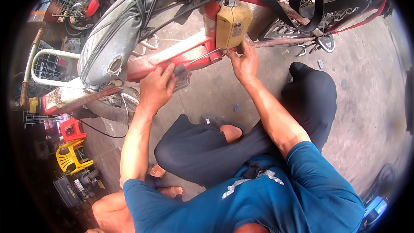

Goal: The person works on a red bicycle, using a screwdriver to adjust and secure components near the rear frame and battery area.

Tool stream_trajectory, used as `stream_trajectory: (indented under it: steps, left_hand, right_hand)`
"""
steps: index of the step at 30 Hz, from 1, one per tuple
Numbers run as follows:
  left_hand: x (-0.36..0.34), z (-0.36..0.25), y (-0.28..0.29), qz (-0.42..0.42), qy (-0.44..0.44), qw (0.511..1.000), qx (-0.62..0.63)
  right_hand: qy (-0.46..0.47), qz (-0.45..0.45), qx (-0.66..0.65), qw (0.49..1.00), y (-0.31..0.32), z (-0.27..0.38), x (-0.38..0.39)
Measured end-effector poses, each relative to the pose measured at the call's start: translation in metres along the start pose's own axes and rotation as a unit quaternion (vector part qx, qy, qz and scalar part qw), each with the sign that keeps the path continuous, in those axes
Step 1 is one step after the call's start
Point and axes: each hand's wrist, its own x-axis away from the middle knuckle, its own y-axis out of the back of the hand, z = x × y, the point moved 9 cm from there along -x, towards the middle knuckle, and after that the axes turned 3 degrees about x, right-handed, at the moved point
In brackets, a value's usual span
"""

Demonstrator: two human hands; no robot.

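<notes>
A red electric bike frame point(172, 56) stretches across the upper part of the view. My left hand point(156, 88) is closed round the dark handle of a screwdriver point(199, 58), and its thin metal shaft points right along the red frame. The shaft's tip reaches the lower edge of a worn yellow box point(235, 25) mounted on the frame. My right hand point(244, 64) grips the bottom of that box, thumb beside the screwdriver's tip and some fingers hidden behind the box. Whatever the tip touches is too small to tell.
A torn grey seat point(114, 39) with black cables over it lies at left. Black straps point(302, 11) hang near the wheel at upper right. Red point(72, 129) and yellow point(72, 156) plastic stools stand at lower left. Another person's bare shoulder point(113, 211) is close by my left arm.
</notes>
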Motion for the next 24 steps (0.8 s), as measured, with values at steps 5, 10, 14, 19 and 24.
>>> stream_trajectory:
  steps: [5, 10, 14, 19, 24]
  left_hand:
    - [0.010, 0.021, -0.006, -0.100, 0.180, 0.907, 0.367]
    - [0.017, 0.025, -0.040, 0.192, 0.369, 0.796, 0.440]
    - [-0.003, -0.017, 0.019, -0.100, -0.023, 0.995, 0.017]
    - [-0.002, 0.003, 0.011, -0.101, 0.024, 0.983, 0.153]
    - [0.003, 0.029, -0.026, 0.136, 0.323, 0.833, 0.428]
  right_hand:
    - [0.012, 0.016, -0.004, 1.000, 0.002, 0.003, 0.001]
    - [0.014, -0.004, 0.017, 1.000, 0.002, 0.001, -0.002]
    - [0.001, 0.021, 0.005, 1.000, 0.000, 0.004, 0.001]
    - [0.006, 0.002, 0.027, 1.000, 0.002, 0.002, -0.001]
    - [0.000, 0.024, -0.001, 1.000, 0.000, 0.006, 0.000]
